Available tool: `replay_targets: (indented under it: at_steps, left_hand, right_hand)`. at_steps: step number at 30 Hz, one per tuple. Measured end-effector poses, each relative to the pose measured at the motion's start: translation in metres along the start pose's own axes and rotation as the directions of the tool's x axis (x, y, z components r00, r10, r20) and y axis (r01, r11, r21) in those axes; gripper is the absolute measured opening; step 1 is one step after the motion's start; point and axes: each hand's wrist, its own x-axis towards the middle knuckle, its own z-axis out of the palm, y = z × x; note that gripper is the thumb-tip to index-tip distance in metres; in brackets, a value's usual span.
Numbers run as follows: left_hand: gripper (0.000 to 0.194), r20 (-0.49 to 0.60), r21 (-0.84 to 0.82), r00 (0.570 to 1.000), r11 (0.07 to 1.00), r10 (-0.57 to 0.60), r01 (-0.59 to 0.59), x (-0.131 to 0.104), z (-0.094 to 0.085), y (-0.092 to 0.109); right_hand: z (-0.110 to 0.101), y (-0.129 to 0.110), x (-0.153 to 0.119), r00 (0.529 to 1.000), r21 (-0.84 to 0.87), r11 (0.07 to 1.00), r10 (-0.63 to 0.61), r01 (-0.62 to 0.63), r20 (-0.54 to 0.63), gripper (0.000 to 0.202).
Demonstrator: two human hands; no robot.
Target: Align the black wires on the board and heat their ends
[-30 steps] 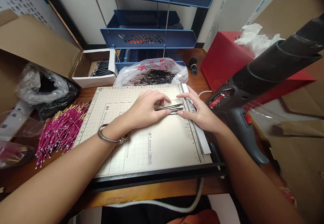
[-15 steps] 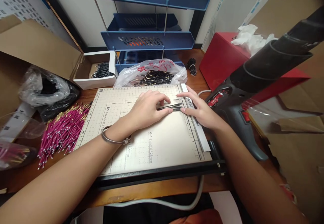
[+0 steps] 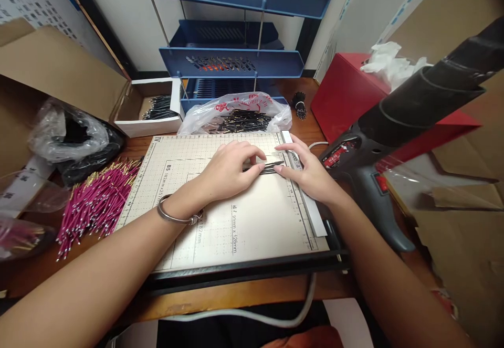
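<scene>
Several thin black wires lie bunched on the cream, grid-printed board of a paper cutter. My left hand is curled over their left part, thumb and fingers closed around them; that end is hidden under the hand. At the right end of the wires, my right hand touches them with its thumb tip. Its index finger is stretched out apart from the thumb, above the cutter's white edge strip.
Left of the board lies a pile of magenta wires with gold ends. Behind it are a white box of black wires and a plastic bag with more. A dark handheld tool and a red box stand right.
The black wires look more tightly bunched between my hands. My right thumb has shifted slightly left along them, and my left thumb has drawn back a little. The view has shifted slightly.
</scene>
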Motion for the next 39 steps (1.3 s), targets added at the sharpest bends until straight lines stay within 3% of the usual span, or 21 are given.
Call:
replay_targets:
  at_steps: [5, 12, 18, 29, 39]
  left_hand:
    - [0.016, -0.001, 0.0, 1.0, 1.0, -0.011, 0.011, 0.002, 0.001, -0.002]
    - [0.017, -0.011, -0.005, 1.0, 1.0, 0.01, -0.01, 0.003, 0.003, -0.001]
    - [0.016, -0.014, -0.03, 1.0, 1.0, -0.008, 0.008, 0.003, 0.002, -0.003]
    - [0.016, -0.03, -0.079, 1.0, 0.997, -0.007, 0.005, 0.002, 0.001, -0.003]
    - [0.023, -0.037, -0.088, 0.999, 0.996, 0.003, -0.006, 0.003, 0.002, -0.003]
  right_hand:
    - [-0.002, 0.003, 0.002, 1.0, 0.041, 0.999, 0.002, -0.002, 0.008, 0.045]
    - [0.008, 0.003, 0.005, 0.991, -0.014, 1.0, -0.01, 0.008, -0.132, 0.047]
    - [0.006, 0.006, 0.007, 0.993, 0.032, 0.999, -0.003, 0.006, -0.116, 0.034]
    - [0.005, -0.001, 0.003, 0.992, -0.039, 0.999, -0.016, 0.011, -0.129, 0.017]
    - [0.008, 0.003, 0.004, 0.986, -0.037, 0.999, -0.045, 0.039, -0.161, 0.028]
